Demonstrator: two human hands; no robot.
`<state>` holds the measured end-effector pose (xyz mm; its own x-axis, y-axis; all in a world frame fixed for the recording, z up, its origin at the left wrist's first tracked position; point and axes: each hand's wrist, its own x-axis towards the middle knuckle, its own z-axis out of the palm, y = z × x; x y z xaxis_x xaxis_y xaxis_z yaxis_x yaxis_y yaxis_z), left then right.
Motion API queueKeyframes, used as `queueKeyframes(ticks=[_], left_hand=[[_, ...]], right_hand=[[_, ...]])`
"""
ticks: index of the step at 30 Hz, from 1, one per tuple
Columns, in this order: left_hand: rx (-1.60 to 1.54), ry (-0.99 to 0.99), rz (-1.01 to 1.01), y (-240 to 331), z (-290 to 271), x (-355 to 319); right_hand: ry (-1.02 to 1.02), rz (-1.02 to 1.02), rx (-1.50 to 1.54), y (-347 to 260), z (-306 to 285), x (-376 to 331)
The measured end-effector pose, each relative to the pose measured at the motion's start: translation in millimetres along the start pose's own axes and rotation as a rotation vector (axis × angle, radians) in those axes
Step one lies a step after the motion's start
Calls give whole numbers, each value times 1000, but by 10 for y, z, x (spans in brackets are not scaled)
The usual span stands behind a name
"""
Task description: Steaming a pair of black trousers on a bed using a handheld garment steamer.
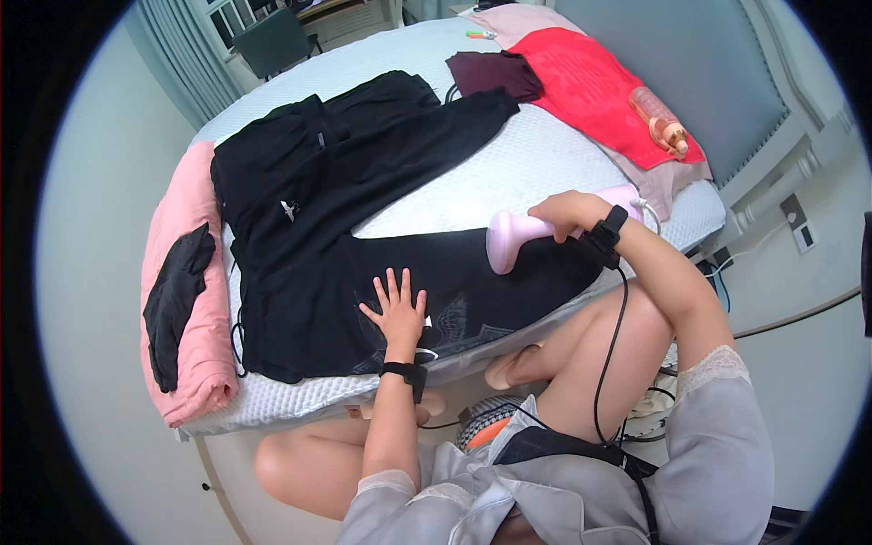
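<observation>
Black sweatpants [300,300] lie spread across the bed, waist end to the left and the two legs reaching right. With fingers spread, my left hand [397,316] rests flat on the near leg, beside a dark wing-like print. My right hand [565,214] is wrapped around the handle of a pale pink handheld garment steamer [505,240]. Its round head is over the near leg, toward the hem; whether it touches the cloth I cannot tell. A white cord [647,207] comes off the steamer's right end.
The white quilted bed [436,204] carries a rolled pink blanket [186,300] with a black cloth [177,309] on it at left. Far right lie a folded maroon garment [495,74], red fabric [581,91] and a pink bottle [656,113]. The padded headboard [690,54] stands behind.
</observation>
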<state>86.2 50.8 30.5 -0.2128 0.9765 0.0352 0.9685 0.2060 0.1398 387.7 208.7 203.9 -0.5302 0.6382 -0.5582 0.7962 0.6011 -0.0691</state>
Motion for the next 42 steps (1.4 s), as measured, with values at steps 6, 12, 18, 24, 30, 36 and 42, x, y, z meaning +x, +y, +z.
queueKeyframes(ticks=[6, 12, 18, 24, 30, 36, 42], left_hand=[[-4, -22, -12, -62, 19, -19], [-16, 74, -3, -56, 39, -11], [161, 103, -34, 122, -39, 110], [-15, 49, 10, 310, 86, 174], [-45, -6, -1, 251, 80, 172], [-50, -18, 1, 274, 72, 196], [-49, 33, -25, 154, 92, 267]], right_hand=[[-63, 142, -52, 297, 113, -204], [-64, 191, -116, 657, 278, -400], [2, 154, -23, 333, 171, -391], [40, 35, 21, 103, 186, -169], [-97, 151, -98, 338, 219, -371], [36, 347, -167, 758, 465, -633], [55, 220, -192, 557, 341, -525]])
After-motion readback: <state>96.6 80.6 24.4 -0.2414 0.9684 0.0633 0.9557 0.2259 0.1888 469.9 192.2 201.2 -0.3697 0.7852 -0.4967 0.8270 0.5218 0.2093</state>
